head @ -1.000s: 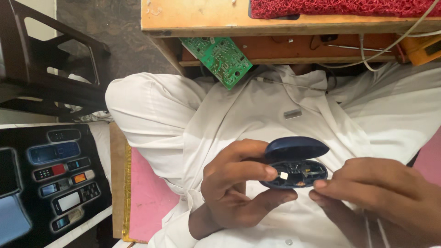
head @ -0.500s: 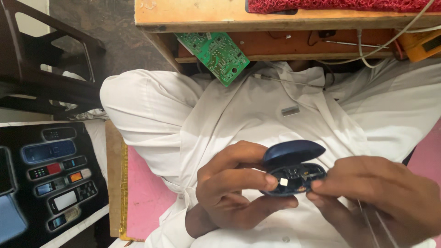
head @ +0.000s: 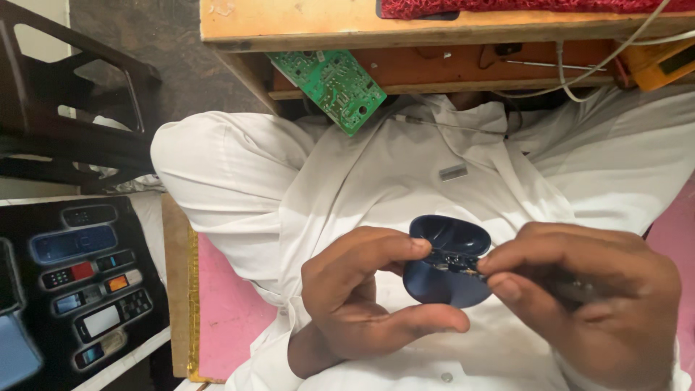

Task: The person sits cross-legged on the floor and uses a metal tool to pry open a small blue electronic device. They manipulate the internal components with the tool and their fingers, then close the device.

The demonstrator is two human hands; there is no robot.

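Two bare hands meet in the lower middle of the head view, above a lap in white clothing [head: 405, 174]. The left hand [head: 362, 297] curls around a dark blue earbud case [head: 445, 262], with the thumb underneath it and the forefinger tip pressed to its left edge at the hinge line. The case sits between both hands, its lid tipped up toward the top of the frame and small metal parts showing along the seam. The right hand [head: 586, 297], at lower right, is closed in a pinch, fingertips bunched against the right side of the seam; what it pinches there is too small to make out.

At upper middle, a green circuit board [head: 326, 83] hangs tilted under the edge of a wooden counter [head: 289, 22]. White cables [head: 579, 80] loop at upper right beside a yellow meter [head: 662, 65]. At lower left lies a dark poster of phones [head: 79, 282], with a pink mat [head: 224, 311] just beside it. Part of a dark chair [head: 72, 137] fills the upper left.
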